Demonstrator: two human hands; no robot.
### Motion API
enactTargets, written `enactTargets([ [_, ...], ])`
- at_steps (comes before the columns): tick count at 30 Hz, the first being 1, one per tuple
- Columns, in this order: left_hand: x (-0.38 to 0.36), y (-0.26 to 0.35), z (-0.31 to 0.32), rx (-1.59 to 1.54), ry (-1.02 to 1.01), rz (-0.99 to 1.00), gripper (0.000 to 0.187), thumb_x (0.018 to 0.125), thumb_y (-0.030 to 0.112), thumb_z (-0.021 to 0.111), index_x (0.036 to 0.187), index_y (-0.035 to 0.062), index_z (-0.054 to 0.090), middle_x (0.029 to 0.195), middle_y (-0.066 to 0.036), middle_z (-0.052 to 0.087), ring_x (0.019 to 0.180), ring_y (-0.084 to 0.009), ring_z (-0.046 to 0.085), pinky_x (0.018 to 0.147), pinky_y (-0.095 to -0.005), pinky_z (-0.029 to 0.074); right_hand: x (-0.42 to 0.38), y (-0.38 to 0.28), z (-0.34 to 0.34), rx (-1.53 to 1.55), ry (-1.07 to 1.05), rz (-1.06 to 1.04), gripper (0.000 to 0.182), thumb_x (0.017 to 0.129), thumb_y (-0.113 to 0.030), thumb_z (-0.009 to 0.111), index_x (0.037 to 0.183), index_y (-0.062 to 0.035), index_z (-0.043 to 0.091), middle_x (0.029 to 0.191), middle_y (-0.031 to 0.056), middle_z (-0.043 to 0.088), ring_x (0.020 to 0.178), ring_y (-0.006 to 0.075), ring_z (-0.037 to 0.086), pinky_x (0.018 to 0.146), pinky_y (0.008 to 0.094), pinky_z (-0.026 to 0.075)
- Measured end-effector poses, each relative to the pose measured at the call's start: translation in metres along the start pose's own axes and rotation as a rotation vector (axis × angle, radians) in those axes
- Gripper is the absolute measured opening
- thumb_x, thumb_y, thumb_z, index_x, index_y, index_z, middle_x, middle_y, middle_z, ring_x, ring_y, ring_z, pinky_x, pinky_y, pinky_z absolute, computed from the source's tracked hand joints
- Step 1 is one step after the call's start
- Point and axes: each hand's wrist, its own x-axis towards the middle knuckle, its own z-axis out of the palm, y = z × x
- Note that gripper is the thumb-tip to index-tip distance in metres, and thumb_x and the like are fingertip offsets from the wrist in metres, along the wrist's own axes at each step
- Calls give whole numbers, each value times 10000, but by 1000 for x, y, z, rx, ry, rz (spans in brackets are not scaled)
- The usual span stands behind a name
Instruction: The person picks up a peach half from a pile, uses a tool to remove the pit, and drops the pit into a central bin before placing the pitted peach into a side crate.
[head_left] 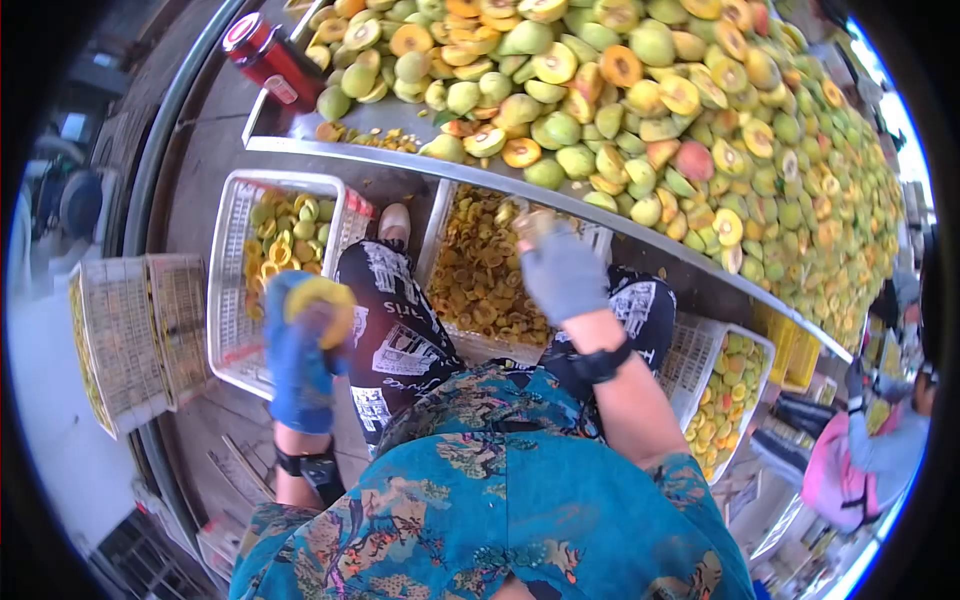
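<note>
My left hand, in a blue glove, is closed on a cut peach half with yellow flesh and a dark middle, above the left crate's near side. My right hand, in a grey glove, is over the middle crate, between my knees. Its fingertips are smeared by motion, so I cannot make out what is in them. Brownish-yellow peach scraps fill that crate. Beyond my hands, whole and halved peaches are heaped on a metal-edged table.
A white crate with peach pieces stands at left, another at right. Stacked crates are farther left. A red can stands at the table's corner. A person in pink and grey sits at far right, near a yellow crate.
</note>
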Motion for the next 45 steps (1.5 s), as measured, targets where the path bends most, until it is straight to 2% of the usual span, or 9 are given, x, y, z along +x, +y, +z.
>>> enactTargets([
  [5, 53, 4, -98, 413, 351, 339, 397, 887, 187, 618, 1229, 36, 485, 1056, -127, 579, 883, -234, 616, 760, -336, 523, 44, 55, -55, 90, 153, 76, 396, 850, -359, 634, 1155, -115, 571, 1041, 204, 634, 965, 402, 631, 827, 482, 506],
  [8, 63, 5, -116, 1384, 538, 481, 698, 847, 253, 732, 1414, 38, 387, 1426, -212, 391, 1309, -332, 411, 1095, -431, 332, 81, 91, -53, -117, 216, 125, 429, 843, -380, 639, 1175, -117, 569, 1091, 199, 629, 990, 409, 629, 841, 481, 511],
  [15, 50, 4, -46, 404, 215, 390, 526, 908, 76, 647, 1384, 18, 431, 1345, -133, 483, 1202, -204, 495, 999, -327, 430, 119, 85, -60, -389, -221, 48, 434, 811, -347, 666, 1166, -103, 607, 1033, 164, 673, 978, 343, 659, 812, 458, 532],
  [19, 32, 24, 18, 96, -13, 325, 370, 957, 119, 570, 1294, -25, 519, 1161, -100, 616, 1039, -155, 604, 921, -287, 477, 110, 102, -45, -471, -64, -84, 371, 803, -274, 648, 1137, -113, 629, 1000, 150, 680, 932, 326, 667, 767, 461, 531],
  [26, 29, 4, 89, -138, -569, -125, 366, 991, 259, 521, 1250, 2, 542, 1139, -103, 625, 917, -183, 641, 773, -311, 535, 45, 71, -58, 194, 374, 6, 281, 829, -276, 632, 1057, -118, 591, 872, 215, 653, 853, 415, 635, 744, 487, 493],
  [33, 16, -19, 93, -243, -567, -149, 385, 994, 289, 519, 1256, 8, 533, 1153, -98, 613, 968, -190, 620, 811, -321, 521, 52, 127, -51, 441, 438, 289, 398, 808, -307, 681, 1078, -23, 610, 968, 240, 670, 928, 418, 639, 791, 445, 511],
  [37, 8, -24, 82, -253, -541, -210, 385, 988, 295, 538, 1239, 4, 541, 1113, -73, 610, 934, -168, 618, 792, -315, 527, 58, 85, -59, 170, 30, 204, 494, 790, -397, 656, 1182, -104, 583, 1037, 232, 664, 997, 390, 636, 860, 466, 498],
  [43, 3, -28, 87, -259, -574, -225, 365, 1011, 274, 492, 1259, 8, 529, 1149, -103, 597, 956, -202, 625, 809, -332, 526, 77, 61, -42, 141, -12, 251, 471, 804, -352, 627, 1192, -99, 544, 1070, 222, 655, 1047, 385, 615, 897, 473, 482],
  [45, 7, -34, 90, -325, -557, -266, 394, 1007, 301, 504, 1296, 33, 502, 1182, -90, 580, 969, -194, 620, 799, -334, 531, 68, 67, -34, 151, 169, 57, 472, 811, -352, 653, 1158, -50, 549, 925, 200, 680, 833, 319, 686, 722, 431, 537],
])
